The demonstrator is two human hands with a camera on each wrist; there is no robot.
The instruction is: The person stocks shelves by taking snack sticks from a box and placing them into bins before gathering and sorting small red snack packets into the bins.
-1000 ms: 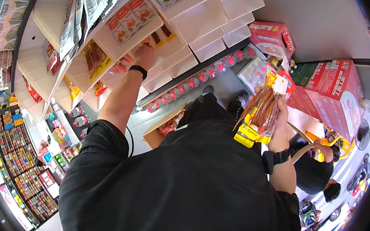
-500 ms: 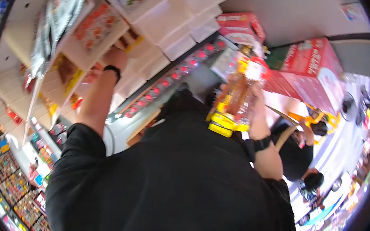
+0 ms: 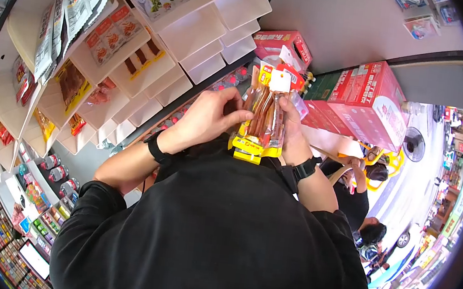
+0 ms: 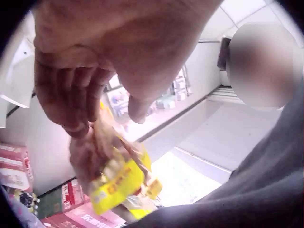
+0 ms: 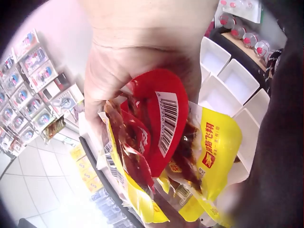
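In the head view, my right hand grips several yellow-edged packets of brown sticks, with a red-topped one behind. The right wrist view has the red packet top with a barcode under my right hand, above yellow packet ends. My left hand is at the left edge of the bunch, thumb close to its front. In the left wrist view my left hand has its fingers loosely bent over the packets, its thumb apart from them; contact is partly hidden.
White shelf trays at the upper left hold packets of snacks; bottles with red caps line the floor edge below them. Red cartons stand to the right, near a fan and another person in black.
My left hand has come away from the shelf tray and moved right to the packets in my right hand. The head view has shifted, so shelves and cartons appear farther left.
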